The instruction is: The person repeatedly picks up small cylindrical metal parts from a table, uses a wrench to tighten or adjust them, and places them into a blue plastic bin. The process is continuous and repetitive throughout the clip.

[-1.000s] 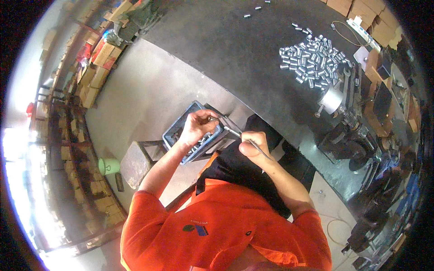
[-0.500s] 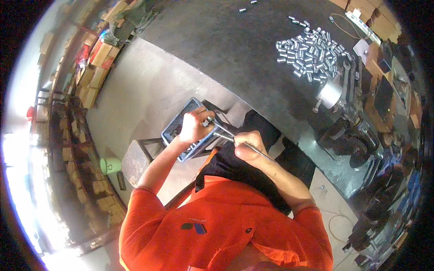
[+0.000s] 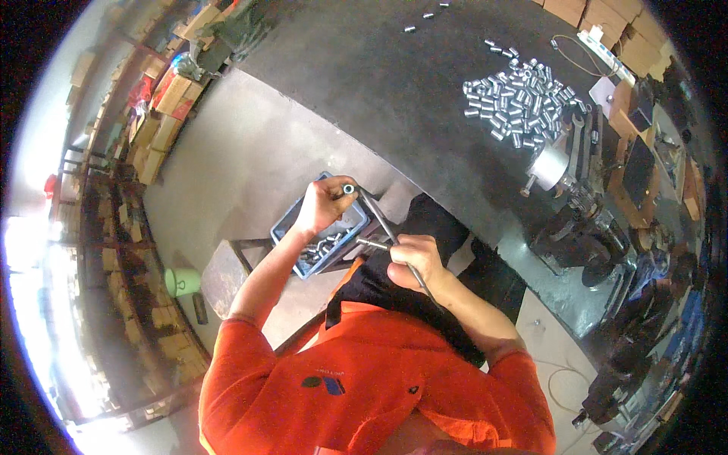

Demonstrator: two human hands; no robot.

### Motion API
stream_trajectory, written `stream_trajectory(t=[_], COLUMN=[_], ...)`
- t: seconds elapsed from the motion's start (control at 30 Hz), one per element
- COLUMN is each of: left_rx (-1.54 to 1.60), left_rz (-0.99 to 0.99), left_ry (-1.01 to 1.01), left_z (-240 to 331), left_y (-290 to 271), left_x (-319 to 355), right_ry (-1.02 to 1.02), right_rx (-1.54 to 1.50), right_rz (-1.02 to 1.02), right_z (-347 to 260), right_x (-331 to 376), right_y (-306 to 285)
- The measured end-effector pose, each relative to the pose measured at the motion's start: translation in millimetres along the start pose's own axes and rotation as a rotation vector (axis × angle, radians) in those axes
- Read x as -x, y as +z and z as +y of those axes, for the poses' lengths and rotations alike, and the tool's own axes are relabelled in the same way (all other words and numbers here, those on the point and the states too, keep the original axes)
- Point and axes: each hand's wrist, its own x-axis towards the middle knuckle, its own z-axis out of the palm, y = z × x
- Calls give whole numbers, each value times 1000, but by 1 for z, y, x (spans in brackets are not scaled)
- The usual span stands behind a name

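Over the blue plastic crate (image 3: 302, 267), my left hand (image 3: 321, 206) pinches a small hollow metal sleeve (image 3: 349, 189), its round opening facing up. Several more metal pieces (image 3: 326, 246) lie inside the crate. To the right, my right hand (image 3: 416, 262) is closed around a long, slim metal rod (image 3: 381, 216), whose far end reaches up beside the sleeve. A shorter silver rod (image 3: 371, 243) also sticks out of the right fist toward the crate; whether the two rods are joined is hidden by my fingers.
A pile of shiny metal sleeves (image 3: 519, 102) covers part of the dark tabletop (image 3: 364, 76), beside wrenches (image 3: 578, 148) and a clamp-like metal device (image 3: 550, 167). A stool (image 3: 224, 277) and a pale green bin (image 3: 182, 282) stand at left, near shelves of boxes (image 3: 125, 303).
The sleeve's opening now shows between my left fingers, and the hand sits slightly higher and further left. My right hand has lowered slightly, turning the long rod more upright in the picture.
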Motion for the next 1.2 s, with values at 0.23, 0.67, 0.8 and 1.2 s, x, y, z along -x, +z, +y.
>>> stream_trajectory(t=[0.23, 0.67, 0.8, 1.2], left_rx=[81, -349, -281, -137], left_rz=[-82, -34, -30, -56], left_ry=[77, 577, 532, 26], left_z=[27, 136, 159, -6], left_y=[9, 128, 138, -33], left_x=[-23, -197, -200, -37], right_ry=[144, 253, 359, 264], right_rx=[-127, -139, -389, -125], right_rz=[48, 88, 93, 53], right_z=[10, 30, 31, 18], right_x=[4, 15, 17, 6], right_y=[0, 15, 17, 6])
